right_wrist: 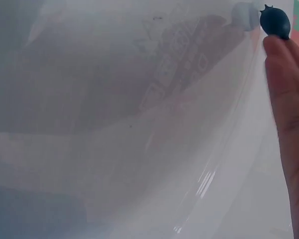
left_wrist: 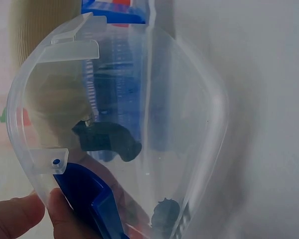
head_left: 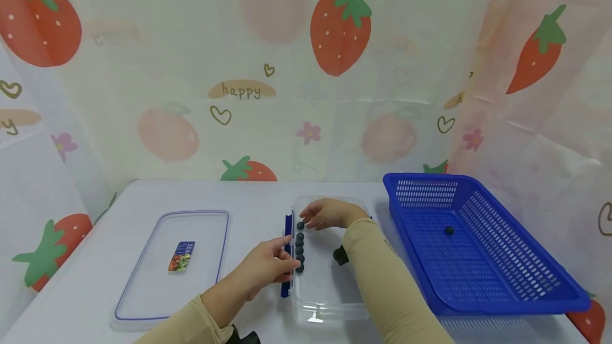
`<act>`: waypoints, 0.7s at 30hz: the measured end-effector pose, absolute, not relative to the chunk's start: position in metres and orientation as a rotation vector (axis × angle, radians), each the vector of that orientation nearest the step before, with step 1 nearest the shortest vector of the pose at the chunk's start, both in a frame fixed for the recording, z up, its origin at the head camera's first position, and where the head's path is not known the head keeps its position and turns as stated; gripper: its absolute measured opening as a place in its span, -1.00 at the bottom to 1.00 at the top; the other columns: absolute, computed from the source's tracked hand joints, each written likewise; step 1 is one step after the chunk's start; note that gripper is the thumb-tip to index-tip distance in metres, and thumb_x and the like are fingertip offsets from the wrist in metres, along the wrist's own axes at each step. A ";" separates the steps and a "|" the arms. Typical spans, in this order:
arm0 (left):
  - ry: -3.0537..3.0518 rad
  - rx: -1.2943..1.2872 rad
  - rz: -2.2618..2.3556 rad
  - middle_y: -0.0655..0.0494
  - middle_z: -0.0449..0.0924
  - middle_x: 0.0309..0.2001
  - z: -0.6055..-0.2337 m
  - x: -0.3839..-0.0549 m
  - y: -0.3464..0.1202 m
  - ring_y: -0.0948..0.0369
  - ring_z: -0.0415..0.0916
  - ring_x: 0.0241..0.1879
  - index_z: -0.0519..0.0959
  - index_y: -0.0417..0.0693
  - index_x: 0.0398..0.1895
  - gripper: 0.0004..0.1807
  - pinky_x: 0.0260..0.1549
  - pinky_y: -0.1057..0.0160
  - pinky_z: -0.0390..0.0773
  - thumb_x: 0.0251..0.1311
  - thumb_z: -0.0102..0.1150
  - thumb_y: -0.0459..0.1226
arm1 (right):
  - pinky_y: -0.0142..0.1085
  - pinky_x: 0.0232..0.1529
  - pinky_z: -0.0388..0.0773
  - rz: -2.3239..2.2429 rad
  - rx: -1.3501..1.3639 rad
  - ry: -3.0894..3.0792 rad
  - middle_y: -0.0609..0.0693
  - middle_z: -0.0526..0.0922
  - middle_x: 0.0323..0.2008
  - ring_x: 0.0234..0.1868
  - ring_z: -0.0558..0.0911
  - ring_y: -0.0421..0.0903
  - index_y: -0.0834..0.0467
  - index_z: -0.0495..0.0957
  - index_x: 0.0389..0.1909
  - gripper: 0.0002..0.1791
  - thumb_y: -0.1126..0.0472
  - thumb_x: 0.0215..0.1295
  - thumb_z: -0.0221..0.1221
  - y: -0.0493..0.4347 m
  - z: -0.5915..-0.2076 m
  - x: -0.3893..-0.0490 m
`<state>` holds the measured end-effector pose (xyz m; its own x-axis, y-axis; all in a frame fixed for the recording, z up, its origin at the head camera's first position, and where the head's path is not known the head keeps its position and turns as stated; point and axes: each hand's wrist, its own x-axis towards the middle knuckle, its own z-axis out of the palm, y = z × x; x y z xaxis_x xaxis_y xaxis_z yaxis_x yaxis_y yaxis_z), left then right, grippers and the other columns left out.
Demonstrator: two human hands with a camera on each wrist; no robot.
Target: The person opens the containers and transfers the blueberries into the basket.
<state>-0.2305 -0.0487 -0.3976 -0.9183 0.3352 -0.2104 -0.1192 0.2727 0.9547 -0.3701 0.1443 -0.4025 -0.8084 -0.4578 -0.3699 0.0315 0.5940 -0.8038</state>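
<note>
On the white table [head_left: 258, 203] I note a blue basket [head_left: 502, 275] at right, a clear blue-edged lid [head_left: 153, 291] flat at left, and a clear container [head_left: 330, 293] between them. The left hand [head_left: 265, 265] grips the container's left wall between thumb and fingers. The right hand [head_left: 332, 212] is loosely extended, fingertips at the farthest of the dark berries [head_left: 299, 250] lined up along that wall. A lone berry [head_left: 449, 231] lies in the basket.

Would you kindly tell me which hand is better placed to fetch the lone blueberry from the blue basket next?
Probably the right hand: it is nearer the blue basket holding that blueberry, whereas the left hand is farther away, holding the left wall of the clear container.
</note>
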 end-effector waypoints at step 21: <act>2.181 0.195 1.683 -0.02 0.42 -0.37 -0.398 -0.230 -0.048 0.20 0.50 -0.41 0.09 -0.17 0.37 -0.22 -0.32 0.28 0.61 0.10 0.23 -0.31 | -0.25 -0.07 0.55 -1.177 -0.329 2.204 0.12 0.59 -0.14 -0.16 0.59 -0.07 0.31 0.54 -0.04 -0.68 0.47 0.15 0.09 0.137 -0.409 -0.367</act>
